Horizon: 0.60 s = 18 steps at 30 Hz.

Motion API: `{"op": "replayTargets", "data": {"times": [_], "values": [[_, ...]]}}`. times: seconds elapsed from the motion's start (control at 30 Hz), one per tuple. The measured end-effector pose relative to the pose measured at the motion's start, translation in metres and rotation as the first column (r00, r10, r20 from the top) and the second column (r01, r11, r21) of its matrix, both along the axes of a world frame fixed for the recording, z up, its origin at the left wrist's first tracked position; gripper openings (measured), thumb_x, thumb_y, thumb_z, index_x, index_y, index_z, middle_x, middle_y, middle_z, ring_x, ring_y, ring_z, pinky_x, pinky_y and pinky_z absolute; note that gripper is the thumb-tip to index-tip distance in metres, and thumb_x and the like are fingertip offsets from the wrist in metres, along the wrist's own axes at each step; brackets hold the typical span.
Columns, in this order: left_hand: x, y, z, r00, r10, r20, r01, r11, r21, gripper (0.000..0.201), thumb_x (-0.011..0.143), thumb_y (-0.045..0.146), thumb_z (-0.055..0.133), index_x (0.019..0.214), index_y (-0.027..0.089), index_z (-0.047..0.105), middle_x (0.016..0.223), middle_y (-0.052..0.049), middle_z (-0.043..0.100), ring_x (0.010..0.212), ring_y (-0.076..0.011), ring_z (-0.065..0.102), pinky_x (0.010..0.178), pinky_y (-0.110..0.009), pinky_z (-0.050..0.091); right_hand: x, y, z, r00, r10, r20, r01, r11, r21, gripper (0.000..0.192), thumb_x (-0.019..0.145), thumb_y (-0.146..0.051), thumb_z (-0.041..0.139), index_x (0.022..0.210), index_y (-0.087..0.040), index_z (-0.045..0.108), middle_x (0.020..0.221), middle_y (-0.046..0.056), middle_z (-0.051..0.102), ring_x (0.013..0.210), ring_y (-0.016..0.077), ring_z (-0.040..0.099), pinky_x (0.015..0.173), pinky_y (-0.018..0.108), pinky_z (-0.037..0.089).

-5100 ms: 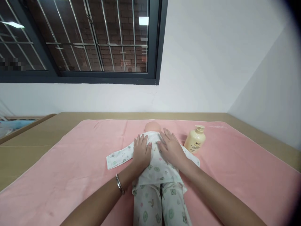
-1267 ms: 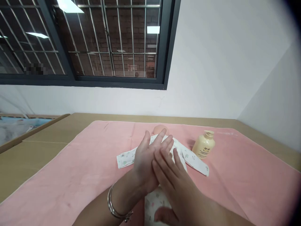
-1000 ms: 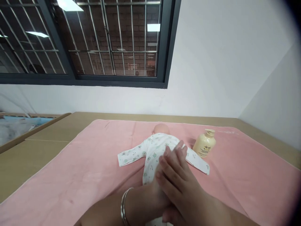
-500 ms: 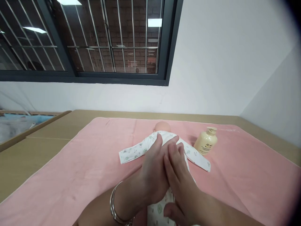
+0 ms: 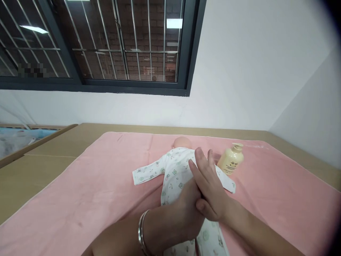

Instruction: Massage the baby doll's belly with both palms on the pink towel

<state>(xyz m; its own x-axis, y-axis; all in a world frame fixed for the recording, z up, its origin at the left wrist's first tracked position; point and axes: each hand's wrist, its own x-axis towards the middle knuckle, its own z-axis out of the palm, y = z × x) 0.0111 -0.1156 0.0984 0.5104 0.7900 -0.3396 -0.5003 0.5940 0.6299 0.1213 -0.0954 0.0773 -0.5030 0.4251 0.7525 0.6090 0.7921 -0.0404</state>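
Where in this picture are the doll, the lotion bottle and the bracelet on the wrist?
doll point(image 5: 176, 170), head view, on the patterned suit over its trunk.
lotion bottle point(image 5: 230, 162), head view, on the cream body below the pump.
bracelet point(image 5: 142, 233), head view, on the silver band around the left wrist.

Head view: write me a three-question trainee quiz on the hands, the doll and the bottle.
1. True or false: the left hand and the right hand are pressed palm to palm above the doll.
2. Which thing stands on the pink towel to the right of the doll? A) a pump bottle B) a cup C) a folded nappy
3. Fill in: the bracelet is on the ___ wrist.

Key: 1 true. 2 A, the cream pump bottle, standing apart from both hands. 3 left.
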Motion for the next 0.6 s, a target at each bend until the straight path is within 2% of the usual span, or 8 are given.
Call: {"op": "replayTargets", "data": {"times": [0.17,0.23,0.33,0.4,0.47,0.53,0.6], "values": [[-0.018,0.007,0.033,0.995,-0.084,0.049,0.08,0.994,0.078,0.029,0.089,0.034,0.044,0.104,0.021,0.066,0.09,-0.008,0.071,0.109,-0.0289,0.061,0.092,-0.043,0.051,-0.005,0.0,0.0,0.997,-0.036,0.075,0.037,0.999,-0.021,0.074,0.094,-0.042,0.032,0.152,-0.016,-0.005,0.159,0.01,-0.003,0.144,0.0388,0.001,0.106,0.072,-0.005],[-0.028,0.005,0.043,0.992,-0.103,0.073,0.096,0.991,0.091,0.03,0.089,0.031,0.043,0.103,0.018,0.066,0.091,-0.008,0.071,0.112,-0.0273,0.059,0.096,-0.043,0.048,-0.008,-0.007,0.002,0.99,-0.017,0.14,0.024,0.999,-0.044,0.077,0.092,-0.041,0.036,0.151,-0.012,-0.004,0.158,0.014,0.004,0.144,0.0391,0.002,0.106,0.072,-0.005],[-0.042,0.006,0.055,0.989,-0.13,0.066,0.127,0.991,0.038,0.04,0.092,0.039,0.037,0.111,0.015,0.063,0.099,-0.011,0.069,0.118,-0.027,0.057,0.102,-0.044,0.043,-0.011,-0.017,0.005,0.975,0.011,0.222,0.003,0.998,-0.062,0.08,0.091,-0.044,0.04,0.151,-0.009,0.001,0.156,0.017,0.017,0.144,0.0385,0.006,0.107,0.071,-0.007],[-0.049,0.012,0.059,0.991,-0.123,0.054,0.124,0.992,-0.006,0.049,0.093,0.047,0.033,0.119,0.014,0.059,0.109,-0.013,0.067,0.121,-0.0275,0.055,0.105,-0.045,0.041,-0.013,-0.022,0.007,0.969,0.047,0.242,-0.031,0.997,-0.069,0.079,0.092,-0.047,0.04,0.151,-0.008,0.005,0.155,0.017,0.022,0.144,0.0363,0.01,0.11,0.068,-0.006],[-0.053,0.02,0.058,0.998,-0.06,0.024,0.06,0.998,-0.002,0.054,0.093,0.051,0.031,0.124,0.015,0.056,0.12,-0.014,0.063,0.124,-0.0269,0.053,0.107,-0.043,0.038,-0.014,-0.026,0.01,0.966,0.109,0.236,-0.086,0.991,-0.103,0.078,0.093,-0.051,0.04,0.151,-0.008,0.01,0.154,0.016,0.024,0.144,0.0336,0.013,0.114,0.063,0.0],[-0.054,0.031,0.054,0.999,0.045,-0.017,-0.044,0.998,0.054,0.054,0.093,0.053,0.031,0.126,0.017,0.055,0.129,-0.013,0.059,0.128,-0.0249,0.05,0.109,-0.039,0.036,-0.014,-0.028,0.013,0.962,0.183,0.2,-0.15,0.974,-0.167,0.077,0.093,-0.051,0.04,0.15,-0.007,0.014,0.153,0.017,0.026,0.144,0.0304,0.016,0.117,0.055,0.011],[-0.052,0.041,0.047,0.992,0.119,-0.04,-0.115,0.988,0.099,0.053,0.093,0.052,0.03,0.125,0.018,0.055,0.132,-0.013,0.057,0.129,-0.0237,0.048,0.11,-0.037,0.036,-0.011,-0.026,0.014,0.962,0.25,0.107,-0.224,0.952,-0.206,0.067,0.094,-0.044,0.041,0.149,-0.01,0.022,0.152,0.015,0.029,0.142,0.0264,0.022,0.116,0.048,0.023]]}}
